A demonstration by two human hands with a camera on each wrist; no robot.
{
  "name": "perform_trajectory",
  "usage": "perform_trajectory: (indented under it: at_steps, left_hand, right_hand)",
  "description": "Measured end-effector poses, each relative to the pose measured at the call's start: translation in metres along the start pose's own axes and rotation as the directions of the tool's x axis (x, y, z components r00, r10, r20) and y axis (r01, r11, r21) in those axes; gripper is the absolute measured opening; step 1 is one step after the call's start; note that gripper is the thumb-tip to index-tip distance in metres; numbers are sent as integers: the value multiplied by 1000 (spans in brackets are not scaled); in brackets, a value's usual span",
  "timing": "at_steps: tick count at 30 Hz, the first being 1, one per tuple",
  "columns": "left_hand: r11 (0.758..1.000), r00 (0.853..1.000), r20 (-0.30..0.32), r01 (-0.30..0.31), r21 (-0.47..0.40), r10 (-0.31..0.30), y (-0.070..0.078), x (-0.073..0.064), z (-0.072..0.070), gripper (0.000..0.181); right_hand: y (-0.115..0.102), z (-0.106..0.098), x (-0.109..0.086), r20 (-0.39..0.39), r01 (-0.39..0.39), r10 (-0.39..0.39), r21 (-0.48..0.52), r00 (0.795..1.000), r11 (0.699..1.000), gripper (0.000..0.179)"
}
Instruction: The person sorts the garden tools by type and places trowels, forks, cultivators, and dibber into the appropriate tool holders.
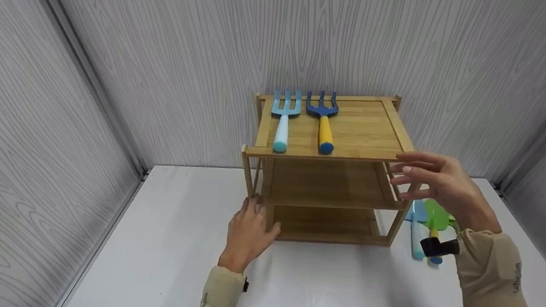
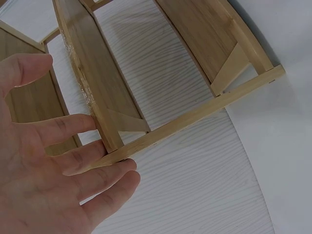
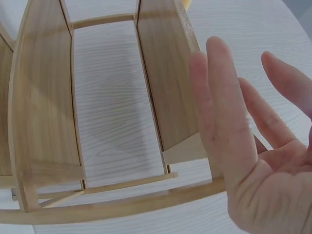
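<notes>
A three-tier wooden shelf rack (image 1: 328,204) stands against the back wall. My left hand (image 1: 249,230) touches its front left post low down; in the left wrist view the spread fingers (image 2: 107,180) lie against the post, with the thumb apart from it. My right hand (image 1: 443,181) is at the upper front right corner, its fingers extended beside the post; in the right wrist view they overlap the rack's edge and the palm holds nothing. On the top tier lie a light blue hand fork (image 1: 282,129) and a dark blue hand fork with a yellow handle (image 1: 326,131).
Right of the rack, on the white table (image 1: 186,245), lie a light blue trowel (image 1: 416,235) and a green trowel (image 1: 436,216) with a yellow handle, partly hidden by my right arm. Grey wood-grain panels (image 1: 203,43) enclose the back and sides.
</notes>
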State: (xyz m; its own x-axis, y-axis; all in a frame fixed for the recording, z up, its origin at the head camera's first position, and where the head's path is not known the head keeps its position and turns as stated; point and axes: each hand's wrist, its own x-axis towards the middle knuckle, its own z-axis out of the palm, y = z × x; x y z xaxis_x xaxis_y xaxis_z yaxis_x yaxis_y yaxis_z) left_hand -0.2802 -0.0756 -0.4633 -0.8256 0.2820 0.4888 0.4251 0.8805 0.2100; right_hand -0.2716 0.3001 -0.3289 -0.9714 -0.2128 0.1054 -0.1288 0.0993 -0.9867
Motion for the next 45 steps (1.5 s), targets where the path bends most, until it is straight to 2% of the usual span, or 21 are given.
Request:
perform_trajectory:
  at_steps: [6, 12, 20, 27, 30, 38, 42, 45]
  left_hand:
    - [1000, 1000, 16, 6, -13, -6, 2, 0, 1, 55]
    - [1000, 1000, 5, 4, 1, -4, 1, 0, 1, 54]
    - [999, 997, -61, -44, -15, 43, -1, 1, 1, 52]
    - [999, 996, -78, -52, 2, 52, -2, 1, 3, 53]
    - [999, 997, -62, -46, 1, 46, -2, 0, 3, 54]
    - [1000, 999, -25, -24, -8, 24, -1, 0, 4, 54]
    - [1000, 999, -33, -28, -7, 27, -1, -1, 3, 55]
    - [1000, 999, -40, -26, -2, 26, -2, -1, 3, 54]
  right_hand:
    - [14, -10, -11, 1, -4, 4, -42, 1000, 999, 25]
    - [22, -15, -14, 0, -32, 32, -96, 999, 995, 26]
    - [30, -21, -18, 7, -28, 29, -77, 1000, 997, 22]
    - [40, -27, -21, -4, -53, 53, -72, 999, 996, 22]
    - [44, -31, -22, -5, -66, 66, -57, 998, 996, 26]
    - [52, -43, -27, -20, -121, 120, -91, 993, 988, 57]
    - [57, -46, -28, -38, -141, 138, -101, 990, 985, 58]
    - [60, -48, -28, -39, -146, 143, -78, 989, 986, 47]
